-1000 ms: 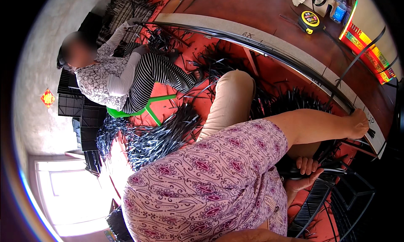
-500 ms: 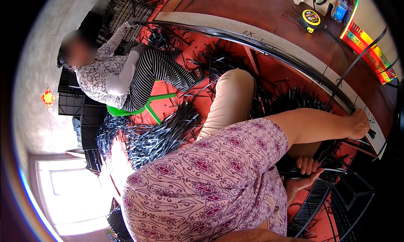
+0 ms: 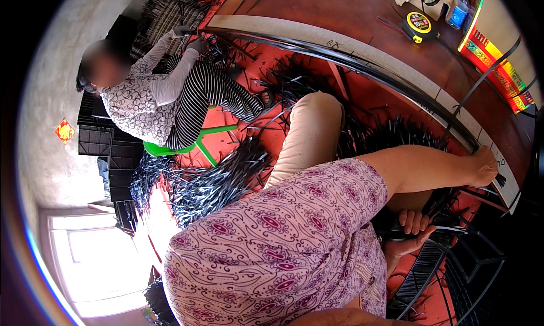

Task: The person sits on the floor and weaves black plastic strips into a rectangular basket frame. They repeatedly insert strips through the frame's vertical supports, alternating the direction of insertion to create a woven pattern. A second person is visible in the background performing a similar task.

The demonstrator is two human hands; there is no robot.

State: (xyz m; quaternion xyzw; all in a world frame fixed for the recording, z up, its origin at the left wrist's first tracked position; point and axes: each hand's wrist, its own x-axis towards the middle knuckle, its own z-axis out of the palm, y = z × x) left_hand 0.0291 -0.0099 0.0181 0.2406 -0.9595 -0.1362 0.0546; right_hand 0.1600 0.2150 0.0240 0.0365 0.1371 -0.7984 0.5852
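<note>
Left grip (image 3: 483, 166) around black strips (image 3: 391, 87) at table edge (image 3: 368, 58), right grip (image 3: 408, 245) holding strands (image 3: 449, 230), roomy tabletop (image 3: 351, 20) beyond

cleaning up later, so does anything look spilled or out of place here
Yes: thin glossy black strips lie in tangled heaps on the red floor, as if spilled, unlike the long black bundle along the brown tabletop's edge.
</note>
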